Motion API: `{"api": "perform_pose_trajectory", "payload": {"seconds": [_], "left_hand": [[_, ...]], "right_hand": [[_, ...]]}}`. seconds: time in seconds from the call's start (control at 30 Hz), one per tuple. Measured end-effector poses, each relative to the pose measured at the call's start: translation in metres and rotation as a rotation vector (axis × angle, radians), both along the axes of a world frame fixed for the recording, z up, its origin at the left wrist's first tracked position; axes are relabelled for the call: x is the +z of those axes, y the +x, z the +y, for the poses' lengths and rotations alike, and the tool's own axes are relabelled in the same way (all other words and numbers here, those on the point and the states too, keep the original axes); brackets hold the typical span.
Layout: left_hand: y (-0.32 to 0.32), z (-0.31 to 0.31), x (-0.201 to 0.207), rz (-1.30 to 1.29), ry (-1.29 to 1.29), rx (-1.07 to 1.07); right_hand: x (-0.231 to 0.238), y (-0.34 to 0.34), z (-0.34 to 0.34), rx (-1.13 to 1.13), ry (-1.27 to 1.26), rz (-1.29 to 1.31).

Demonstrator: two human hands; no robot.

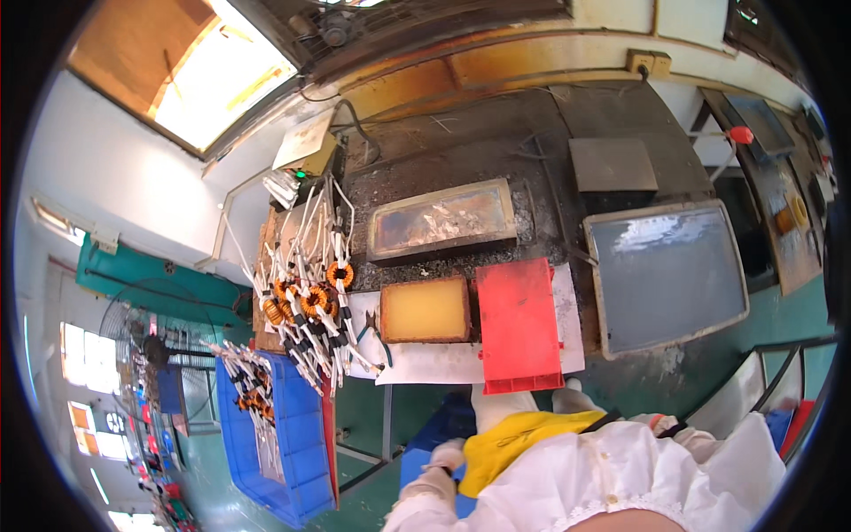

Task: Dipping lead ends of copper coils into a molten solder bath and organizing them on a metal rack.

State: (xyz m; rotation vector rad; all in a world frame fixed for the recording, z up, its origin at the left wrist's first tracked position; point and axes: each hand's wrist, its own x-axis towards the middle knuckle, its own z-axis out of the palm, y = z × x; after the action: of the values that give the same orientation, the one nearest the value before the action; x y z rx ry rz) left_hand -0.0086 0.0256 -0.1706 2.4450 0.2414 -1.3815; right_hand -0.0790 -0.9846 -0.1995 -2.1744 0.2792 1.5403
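My left hand (448, 455) hangs low beside the yellow apron (523, 443), in front of a blue stool, with its fingers too small and unclear to read. At the other side of the apron my right hand (660, 423) is partly covered by the white sleeve, and its fingers do not show clearly. On the bench ahead, a red plastic tray (519, 324) lies over white paper. To its left sit a rectangular pan of amber material (425, 309) and a pair of pliers (370, 335). Copper-wound ring coils (316, 300) with white leads are heaped farther left.
A metal trough (443, 220) with a silvery surface stands behind the amber pan. A wide grey-topped pan (669, 277) occupies the bench's right side. A blue crate (306, 443) with more coils stands at the left, near a fan (156, 348). A box with a green light (308, 168) stands back left.
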Motion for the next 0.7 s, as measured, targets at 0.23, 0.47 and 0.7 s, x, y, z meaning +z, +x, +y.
{"api": "perform_pose_trajectory", "payload": {"seconds": [0.23,0.47,0.7], "left_hand": [[0.029,-0.024,-0.054,0.218,0.185,-0.158],[0.019,-0.019,-0.183,0.441,0.272,0.119],[0.062,-0.003,-0.139,0.404,0.231,-0.042]], "right_hand": [[0.167,-0.092,-0.073,-0.162,-0.085,-0.002],[0.191,-0.109,-0.046,-0.216,-0.129,-0.115],[0.117,-0.115,0.052,-0.221,-0.198,-0.128]]}}
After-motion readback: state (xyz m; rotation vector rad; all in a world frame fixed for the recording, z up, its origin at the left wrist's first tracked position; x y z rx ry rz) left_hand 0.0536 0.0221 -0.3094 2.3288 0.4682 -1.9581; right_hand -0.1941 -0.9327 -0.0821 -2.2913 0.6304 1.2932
